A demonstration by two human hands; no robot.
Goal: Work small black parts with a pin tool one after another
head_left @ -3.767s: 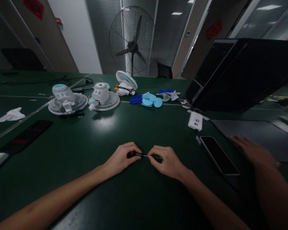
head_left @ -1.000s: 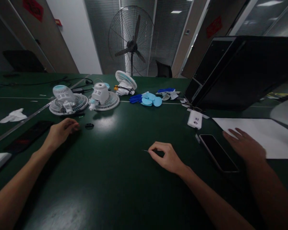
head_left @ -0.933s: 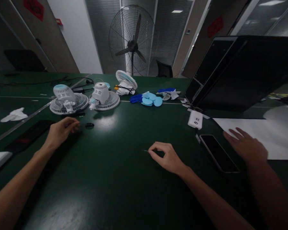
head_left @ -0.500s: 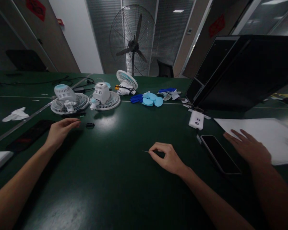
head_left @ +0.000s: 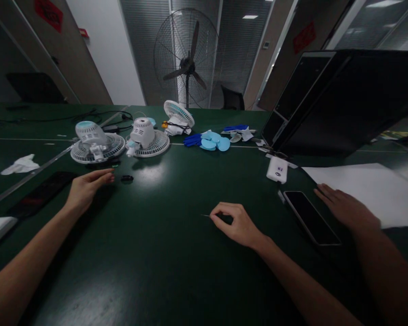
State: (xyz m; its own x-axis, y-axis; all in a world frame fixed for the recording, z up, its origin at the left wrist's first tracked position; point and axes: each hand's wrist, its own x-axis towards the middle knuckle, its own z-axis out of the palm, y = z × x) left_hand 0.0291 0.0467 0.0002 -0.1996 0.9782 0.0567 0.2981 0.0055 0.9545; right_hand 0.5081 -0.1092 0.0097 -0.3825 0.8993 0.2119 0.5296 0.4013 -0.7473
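On the left side of the green table, my left hand (head_left: pixel 90 185) has thumb and fingers drawn together; whatever may be between the tips cannot be made out. Just past those fingertips is a tiny green piece (head_left: pixel 114 166), and a small black part (head_left: pixel 127 178) lies to their right. My right hand (head_left: pixel 236 224), lower and right of centre, pinches a thin pin-like piece (head_left: pixel 205 215) between thumb and forefinger, its tip pointing left. Beyond my left hand, two small white fans (head_left: pixel 95 144) (head_left: pixel 146 138) rest face down.
Another white fan (head_left: pixel 178 118), blue fan blades (head_left: pixel 215 141) and blue gloves (head_left: pixel 192 140) lie farther back. On the right are a white device (head_left: pixel 277 170), a phone (head_left: pixel 311 217), a large black monitor (head_left: pixel 340 104) and another person's hand (head_left: pixel 348 206) beside white paper (head_left: pixel 387 190).
The other person's hand has shifted slightly left, and the white paper beneath it has changed position. My own hands hold nearly the same places, while the view has moved slightly.
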